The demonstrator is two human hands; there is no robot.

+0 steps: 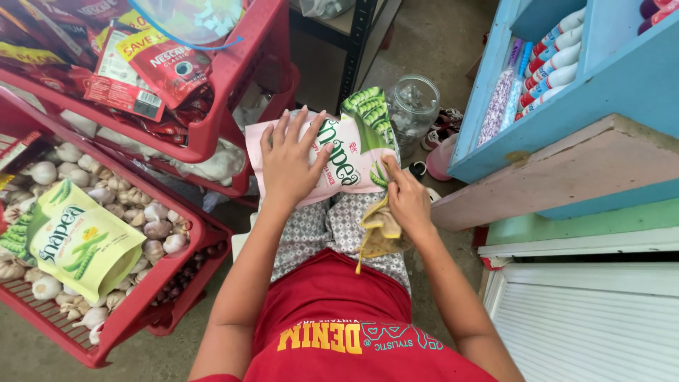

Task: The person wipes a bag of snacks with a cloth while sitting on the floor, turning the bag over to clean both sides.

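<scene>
Resting on the lap, a pink snack bag lies under the flat, released left hand; the right hand grasps a yellowish cloth, seemingly against the bag's edge. Farther left, garlic fills a red rack.

floor: bare concrete | red rack left | blue shelf right | daylight

Snack bag on lap, left hand flat on it; cloth under right hand. Rack left (garlic in lower tray); jar ahead.
</scene>
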